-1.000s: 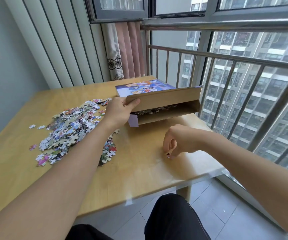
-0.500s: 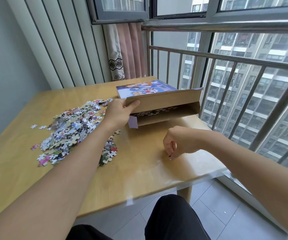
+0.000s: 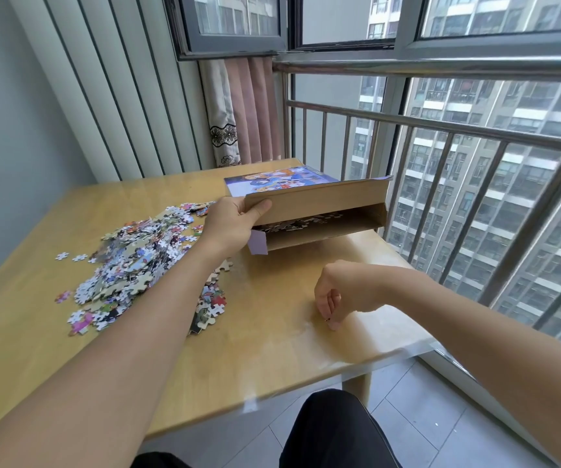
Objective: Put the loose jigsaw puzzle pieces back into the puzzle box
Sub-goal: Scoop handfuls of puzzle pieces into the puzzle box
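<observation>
Left hand (image 3: pixel 235 221) grip: grasping puzzle box (image 3: pixel 319 211) flap, box open beside it | Right hand (image 3: pixel 339 292) grip: pinching something small, near counter (image 3: pixel 272 349) front edge | Loose pieces (image 3: pixel 137 261): heaped left of left hand

The glossy pale wooden table (image 3: pixel 272 349) reflects light; the far brown cardboard puzzle box (image 3: pixel 319 206) looks matt; shiny metal railing (image 3: pixel 441 126) on the right.
</observation>
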Tool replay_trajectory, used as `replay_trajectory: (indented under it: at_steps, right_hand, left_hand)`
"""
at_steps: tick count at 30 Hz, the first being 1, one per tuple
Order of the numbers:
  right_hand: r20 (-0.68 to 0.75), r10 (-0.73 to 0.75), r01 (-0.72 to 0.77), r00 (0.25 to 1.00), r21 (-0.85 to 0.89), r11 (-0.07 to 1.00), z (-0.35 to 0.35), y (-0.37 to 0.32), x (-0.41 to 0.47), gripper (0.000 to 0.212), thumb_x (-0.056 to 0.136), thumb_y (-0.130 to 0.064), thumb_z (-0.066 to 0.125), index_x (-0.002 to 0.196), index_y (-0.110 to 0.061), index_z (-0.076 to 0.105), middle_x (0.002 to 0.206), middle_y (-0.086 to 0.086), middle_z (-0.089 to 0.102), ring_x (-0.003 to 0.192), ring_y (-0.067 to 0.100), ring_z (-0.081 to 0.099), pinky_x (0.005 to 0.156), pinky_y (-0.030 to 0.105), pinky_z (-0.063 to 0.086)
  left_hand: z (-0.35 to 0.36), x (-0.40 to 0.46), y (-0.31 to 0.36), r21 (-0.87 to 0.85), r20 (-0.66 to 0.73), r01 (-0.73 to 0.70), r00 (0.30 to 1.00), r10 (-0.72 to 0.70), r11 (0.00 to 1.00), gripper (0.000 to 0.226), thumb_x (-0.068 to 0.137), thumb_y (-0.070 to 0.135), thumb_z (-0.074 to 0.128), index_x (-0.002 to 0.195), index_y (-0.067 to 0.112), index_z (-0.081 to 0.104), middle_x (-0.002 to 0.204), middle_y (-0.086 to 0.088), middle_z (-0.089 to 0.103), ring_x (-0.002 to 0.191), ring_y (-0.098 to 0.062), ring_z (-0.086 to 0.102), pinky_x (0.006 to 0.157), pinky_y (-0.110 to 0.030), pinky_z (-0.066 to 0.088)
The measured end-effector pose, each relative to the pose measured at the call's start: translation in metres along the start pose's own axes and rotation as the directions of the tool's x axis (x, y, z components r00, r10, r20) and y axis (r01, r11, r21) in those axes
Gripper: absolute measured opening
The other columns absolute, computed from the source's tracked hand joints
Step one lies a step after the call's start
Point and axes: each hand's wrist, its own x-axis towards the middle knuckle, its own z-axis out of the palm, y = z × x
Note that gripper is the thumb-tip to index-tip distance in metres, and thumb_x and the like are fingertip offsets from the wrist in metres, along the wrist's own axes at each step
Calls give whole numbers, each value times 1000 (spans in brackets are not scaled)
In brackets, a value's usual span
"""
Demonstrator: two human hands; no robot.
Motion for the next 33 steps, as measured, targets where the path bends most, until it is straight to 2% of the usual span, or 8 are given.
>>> replay_trajectory:
  at_steps: [11, 14, 17, 20, 22, 27, 30, 33]
  right_hand:
    - [-181, 37, 22, 983, 312, 950, 0, -1, -7, 22, 76, -4, 83, 73, -20, 68, 64, -7, 70, 56, 6, 64, 50, 16, 48]
    - [-390, 402, 150, 829, 846, 512, -20, 0, 3, 16, 75, -4, 86, 78, -7, 70, 70, 6, 72, 58, 13, 67, 54, 20, 53]
    - [-163, 690, 314, 705, 945, -97, -44, -3, 26, 17, 80, 6, 79, 94, 1, 70, 79, 10, 74, 61, 14, 73, 56, 18, 57]
    - [-157, 706, 460, 691, 849, -261, -57, -9, 44, 29, 90, 17, 59, 114, 2, 60, 93, 11, 65, 76, 21, 68, 79, 25, 61]
    - [-198, 719, 423, 666, 894, -147, -56, -13, 48, 35, 90, 16, 58, 121, 2, 55, 98, 10, 62, 79, 21, 65, 85, 28, 60]
    - [-641, 364, -65, 676, 440, 896, -45, -25, 43, 29, 75, -23, 83, 103, -15, 77, 96, -3, 72, 88, 16, 68, 74, 28, 57]
    - [-589, 103, -223, 801, -135, 966, -53, -50, 39, 20, 82, -27, 75, 102, -26, 75, 98, -2, 69, 90, 25, 63, 76, 34, 53]
    - [-540, -12, -127, 841, -218, 968, -62, -80, 35, 21, 84, -18, 62, 64, -22, 59, 66, -2, 56, 70, 30, 52, 55, 32, 41]
  left_hand:
    - [-1, -3, 3, -15, -1, -15, 1000, 15, 1000, 27, 95, 39, 66, 110, 20, 75, 102, 5, 75, 105, -21, 67, 92, -35, 51]
    - [-3, -3, 6, -20, -8, -31, 999, 31, 999, 26, 95, 37, 66, 110, 18, 76, 102, 4, 75, 105, -21, 67, 92, -35, 51]
    - [-6, -4, 10, -34, -18, -44, 999, 43, 998, 28, 95, 37, 66, 111, 16, 75, 104, 5, 75, 105, -20, 67, 94, -37, 52]
    - [-9, -3, 13, -28, -14, -54, 998, 54, 998, 32, 95, 36, 65, 115, 12, 75, 106, 1, 74, 105, -20, 67, 94, -38, 53]
    - [-12, -1, 13, -20, -19, -53, 998, 52, 998, 31, 95, 37, 66, 112, 13, 75, 103, 2, 75, 102, -19, 67, 90, -36, 52]
    - [-21, 6, 16, -65, -26, -55, 998, 54, 996, 27, 95, 37, 66, 113, 19, 75, 101, 12, 73, 94, -7, 64, 76, -16, 45]
    - [-23, 4, 13, -62, -1, -40, 999, 40, 997, 29, 94, 36, 67, 113, 16, 76, 100, 8, 75, 94, -10, 66, 79, -23, 51]
    - [-23, -4, 2, -49, 120, -36, 992, 41, 998, 19, 94, 26, 68, 102, 13, 79, 96, 3, 77, 97, -15, 71, 86, -32, 57]
